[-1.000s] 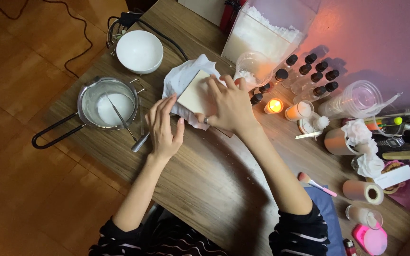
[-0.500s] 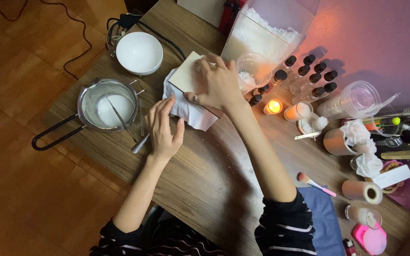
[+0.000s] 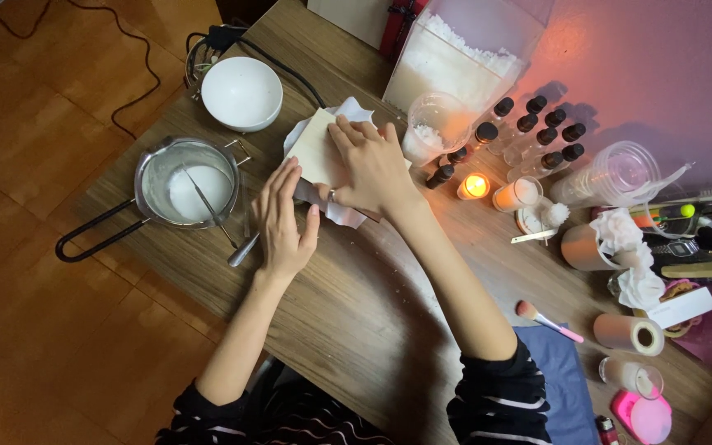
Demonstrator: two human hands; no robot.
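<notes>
Both hands work at one spot near the far edge of the wooden table (image 3: 348, 321). Left hand (image 3: 283, 221) lies open and flat, fingers together, its tips pressing the near edge of a pale cream block (image 3: 313, 148) that sits on crumpled white paper (image 3: 341, 213). Right hand (image 3: 372, 169) is spread over the block's top and right side, fingers curved down onto it, a ring on one finger; it presses rather than grips.

Judging by this, the step in hand is steadying or unwrapping the block on its paper. Any lift would call for fingers curled under an edge, since both palms now rest on top.

Just left of the left hand a metal pouring pot (image 3: 187, 180) with a long dark handle holds white material and a spoon (image 3: 241, 247), whose end lies beside the wrist. Behind it stands a white bowl (image 3: 241, 92). To the right, close by the right forearm, burns a lit candle (image 3: 475, 186) among small dark-capped bottles (image 3: 537, 132), with a clear plastic cup (image 3: 432, 125) of white flakes just beyond the block. The flame and bottles crowd any sweep to the right.
</notes>
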